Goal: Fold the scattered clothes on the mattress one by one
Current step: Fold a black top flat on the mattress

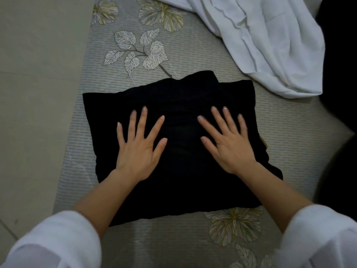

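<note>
Black garment [183, 97]: folded into a rough rectangle, laid flat on the mattress [135, 84]; an uneven flap is seen at its far edge.
Left hand [139, 147]: laid palm down on the black garment's left half; fingers [144, 117] straight and spread, nothing gripped.
Right hand [229, 146]: laid palm down on the black garment's right half; fingers likewise spread flat, nothing gripped.
Step (judged): the fold is being pressed flat.
Handling (judged): soft, light, limp cloth; several layers, so slippage between layers is expected if it is lifted by one edge. A hold is best taken at the two near corners, or with flat hands slid under both sides.
White garment [270, 45]: unfolded and crumpled, beyond the black garment to the far right, apart from it.
Dark shape [338, 55]: right of the black garment, at the frame edge; cannot be identified.
Floor [38, 74]: pale, left of the black garment, past the mattress edge.
Sleeves [58, 238]: white, nearer than the black garment.
</note>
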